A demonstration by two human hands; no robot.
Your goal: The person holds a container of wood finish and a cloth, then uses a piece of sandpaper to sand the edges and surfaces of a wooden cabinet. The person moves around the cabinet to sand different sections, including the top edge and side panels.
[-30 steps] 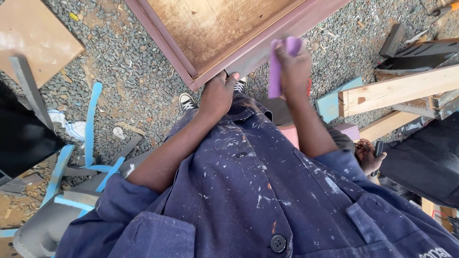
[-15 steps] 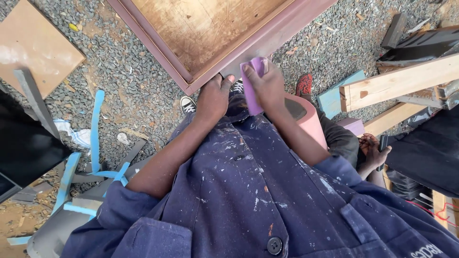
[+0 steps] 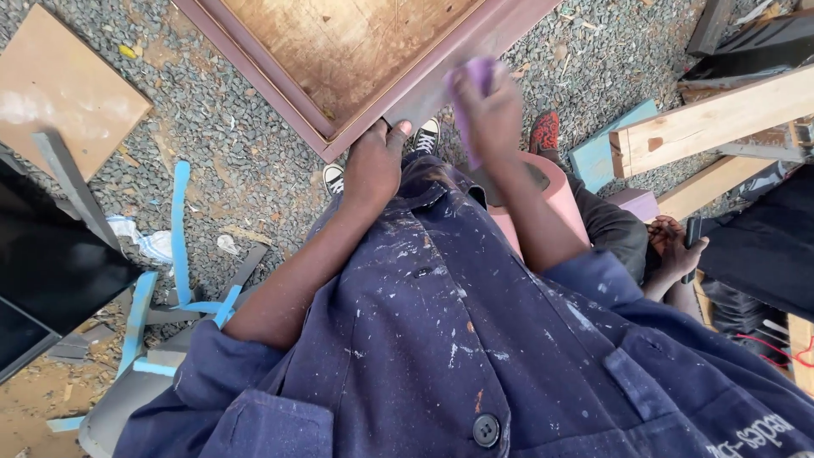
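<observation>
A dark flat screen [image 3: 42, 271] with a thin pale edge leans at the left border on the gravel [image 3: 237, 153] (its face blank), and no packages or signs show.

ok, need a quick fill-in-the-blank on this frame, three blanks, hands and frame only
The right hand presses a ____ cloth against the maroon-edged wooden frame.
The left hand grips the frame at its ____.
The frame lies over grey ____ ground.

Missing words: purple; corner; gravel
</observation>
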